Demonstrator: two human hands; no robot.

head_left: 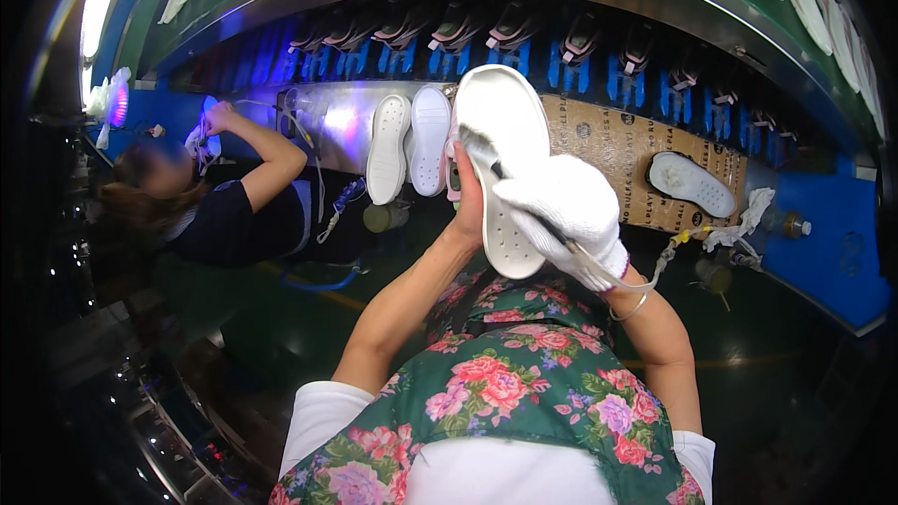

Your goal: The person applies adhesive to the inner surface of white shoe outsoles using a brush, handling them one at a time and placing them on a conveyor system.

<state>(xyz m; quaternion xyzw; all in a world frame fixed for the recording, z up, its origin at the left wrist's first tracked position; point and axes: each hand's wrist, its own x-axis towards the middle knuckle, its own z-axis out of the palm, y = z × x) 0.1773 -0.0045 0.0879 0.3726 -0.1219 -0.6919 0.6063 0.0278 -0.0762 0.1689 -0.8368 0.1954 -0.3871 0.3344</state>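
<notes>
A white shoe sole [508, 110] is tilted up in front of me, its hollow inner side with small holes facing me. My left hand [469, 194] is closed round its left edge. My right hand [572, 215], in a white knitted glove, grips a brush [481, 147] with a dark handle and a thin tube running back past the wrist. The bristles lie against the inside of the sole near its left rim. Behind my left hand, a pinkish item is mostly hidden.
Two pale soles [388, 150] stand left on the metal bench. A dark-edged sole [690, 183] lies on cardboard [599, 145] to the right, near a white cloth [744, 223] and a jar [786, 223]. Blue holders [571, 75] line the back. Another person [234, 196] works at left.
</notes>
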